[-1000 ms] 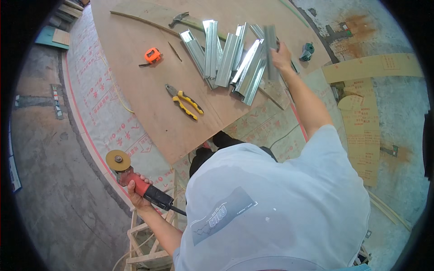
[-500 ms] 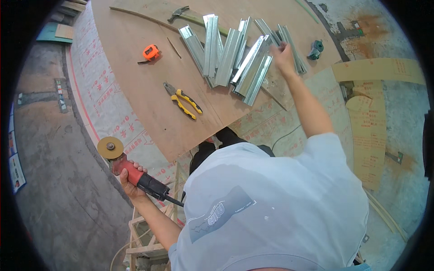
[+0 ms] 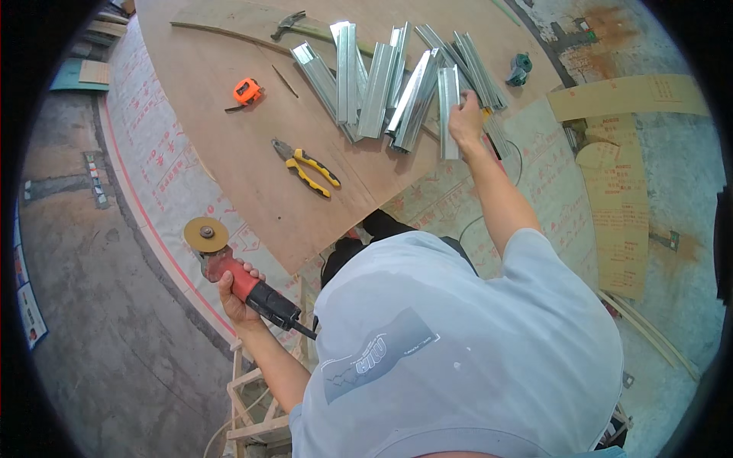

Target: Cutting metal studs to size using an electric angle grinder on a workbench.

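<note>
My left hand (image 3: 241, 298) is wrapped round the body of a red and black angle grinder (image 3: 248, 288). Its tan cutting disc (image 3: 206, 233) points away from me, off the left side of the board. At the near right edge of the wooden board, my right hand (image 3: 467, 124) grips a short silver metal channel (image 3: 449, 114) by its right side. To the left of that piece lies a loose pile of similar metal channels (image 3: 376, 91), and more channels (image 3: 478, 67) lie just beyond the hand.
Pliers (image 3: 307, 169) with yellow and black handles lie on the board (image 3: 252, 175). An orange tape measure (image 3: 247, 91), a claw hammer (image 3: 305, 29), a thin dark stick (image 3: 285, 81) and a dark green roll-like item (image 3: 519, 69) lie farther off. A wooden frame (image 3: 256, 397) stands below the grinder.
My right hand has taken hold of one metal channel and drawn it apart from the pile, toward me. The grinder in my left hand has shifted slightly right.
</note>
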A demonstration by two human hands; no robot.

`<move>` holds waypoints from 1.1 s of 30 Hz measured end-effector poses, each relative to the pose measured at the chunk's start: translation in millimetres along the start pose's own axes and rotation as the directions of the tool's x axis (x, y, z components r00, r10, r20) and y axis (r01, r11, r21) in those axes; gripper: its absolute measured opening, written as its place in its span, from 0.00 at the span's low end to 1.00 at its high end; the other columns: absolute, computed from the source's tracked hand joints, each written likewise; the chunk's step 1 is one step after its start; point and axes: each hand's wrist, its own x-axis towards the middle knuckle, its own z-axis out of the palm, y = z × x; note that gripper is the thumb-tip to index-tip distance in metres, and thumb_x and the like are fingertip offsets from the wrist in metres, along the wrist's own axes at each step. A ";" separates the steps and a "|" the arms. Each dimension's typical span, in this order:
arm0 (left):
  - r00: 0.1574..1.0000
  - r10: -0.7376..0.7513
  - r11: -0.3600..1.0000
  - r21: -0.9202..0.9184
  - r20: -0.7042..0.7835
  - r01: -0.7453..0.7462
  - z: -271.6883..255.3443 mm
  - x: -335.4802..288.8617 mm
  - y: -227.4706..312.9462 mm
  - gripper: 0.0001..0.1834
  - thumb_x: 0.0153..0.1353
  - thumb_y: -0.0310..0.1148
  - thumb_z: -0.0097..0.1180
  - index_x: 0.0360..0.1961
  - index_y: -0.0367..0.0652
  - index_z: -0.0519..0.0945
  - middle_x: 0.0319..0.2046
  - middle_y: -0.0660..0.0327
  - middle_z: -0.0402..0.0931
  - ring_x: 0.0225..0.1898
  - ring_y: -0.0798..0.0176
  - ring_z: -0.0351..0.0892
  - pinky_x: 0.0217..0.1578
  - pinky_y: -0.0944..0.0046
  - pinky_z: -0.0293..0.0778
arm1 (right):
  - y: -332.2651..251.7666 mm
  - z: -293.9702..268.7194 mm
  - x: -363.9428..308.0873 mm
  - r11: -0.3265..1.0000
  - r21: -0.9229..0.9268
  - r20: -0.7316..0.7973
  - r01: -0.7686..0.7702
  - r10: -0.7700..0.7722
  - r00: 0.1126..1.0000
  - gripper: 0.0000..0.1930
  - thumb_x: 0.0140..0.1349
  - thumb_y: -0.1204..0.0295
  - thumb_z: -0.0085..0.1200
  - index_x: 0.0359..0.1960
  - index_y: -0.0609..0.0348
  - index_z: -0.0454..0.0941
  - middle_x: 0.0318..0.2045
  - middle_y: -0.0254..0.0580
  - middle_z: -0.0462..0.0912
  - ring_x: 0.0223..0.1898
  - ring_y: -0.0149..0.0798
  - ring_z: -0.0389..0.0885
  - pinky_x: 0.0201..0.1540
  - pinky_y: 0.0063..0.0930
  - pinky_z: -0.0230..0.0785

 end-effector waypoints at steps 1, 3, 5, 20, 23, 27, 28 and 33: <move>1.000 0.001 1.000 -0.002 0.000 -0.001 -2.0 0.0 2.9 0.24 0.60 0.36 0.62 0.52 0.34 0.71 0.39 0.52 0.78 0.40 0.53 0.81 0.46 0.50 0.79 | -4.4 -4.8 -0.4 1.000 -0.001 0.000 0.003 -0.003 1.000 0.17 0.61 0.71 0.50 0.52 0.58 0.75 0.41 0.59 0.84 0.45 0.61 0.82 0.50 0.51 0.71; 1.000 -0.014 1.000 -0.008 -0.015 0.013 -6.4 -0.5 7.5 0.23 0.59 0.36 0.62 0.52 0.35 0.71 0.39 0.52 0.78 0.40 0.53 0.81 0.46 0.50 0.79 | -12.4 -13.5 -2.3 0.991 -0.112 -0.124 0.072 -0.086 0.989 0.19 0.64 0.72 0.48 0.58 0.56 0.73 0.43 0.59 0.83 0.46 0.62 0.82 0.49 0.51 0.71; 1.000 -0.004 1.000 -0.007 -0.004 0.004 -10.5 2.6 8.4 0.23 0.60 0.36 0.62 0.52 0.35 0.72 0.39 0.52 0.78 0.40 0.54 0.81 0.46 0.50 0.79 | -11.9 -18.1 1.6 0.989 -0.068 -0.137 0.129 -0.137 0.981 0.20 0.66 0.71 0.48 0.60 0.54 0.71 0.40 0.57 0.83 0.43 0.58 0.83 0.47 0.48 0.72; 0.992 0.035 0.999 -0.031 -0.118 -0.039 -29.0 7.8 -13.5 0.21 0.59 0.38 0.64 0.47 0.38 0.74 0.37 0.53 0.79 0.36 0.55 0.82 0.42 0.52 0.82 | -178.3 90.7 -180.1 0.841 0.454 0.875 -0.294 -0.483 -0.031 0.30 0.59 0.71 0.51 0.66 0.55 0.63 0.36 0.30 0.67 0.33 0.26 0.68 0.33 0.23 0.64; 0.990 0.063 0.991 -0.105 -0.126 -0.077 -28.4 4.6 -19.5 0.19 0.58 0.37 0.65 0.45 0.39 0.75 0.37 0.53 0.80 0.36 0.55 0.83 0.43 0.52 0.83 | -186.4 114.8 -211.0 0.785 0.559 0.811 0.265 -0.585 0.022 0.20 0.64 0.69 0.48 0.56 0.63 0.70 0.37 0.43 0.72 0.37 0.41 0.74 0.40 0.36 0.69; 0.982 0.082 0.972 -0.204 -0.170 -0.116 -41.5 12.2 -28.3 0.18 0.57 0.36 0.66 0.43 0.39 0.75 0.35 0.53 0.79 0.35 0.55 0.82 0.42 0.52 0.83 | -187.7 141.0 -244.1 0.626 0.485 0.779 0.611 -0.627 0.024 0.17 0.66 0.66 0.48 0.49 0.67 0.75 0.44 0.63 0.77 0.49 0.63 0.75 0.54 0.49 0.68; 0.976 0.072 0.970 -0.215 -0.205 -0.116 -43.7 14.1 -30.0 0.17 0.56 0.35 0.67 0.42 0.39 0.75 0.35 0.53 0.79 0.35 0.55 0.82 0.42 0.52 0.83 | -187.6 144.9 -252.2 0.550 0.513 0.698 0.659 -0.714 0.052 0.16 0.66 0.66 0.48 0.48 0.66 0.75 0.42 0.63 0.78 0.48 0.62 0.75 0.55 0.49 0.68; 0.967 -0.035 0.931 -0.360 -0.251 -0.060 -78.7 32.6 -44.5 0.25 0.56 0.35 0.66 0.49 0.34 0.70 0.36 0.50 0.79 0.35 0.52 0.83 0.41 0.48 0.84 | -194.4 155.1 -276.7 0.690 0.336 0.890 0.642 -0.456 0.024 0.18 0.69 0.62 0.50 0.53 0.61 0.76 0.41 0.60 0.82 0.46 0.62 0.78 0.52 0.50 0.70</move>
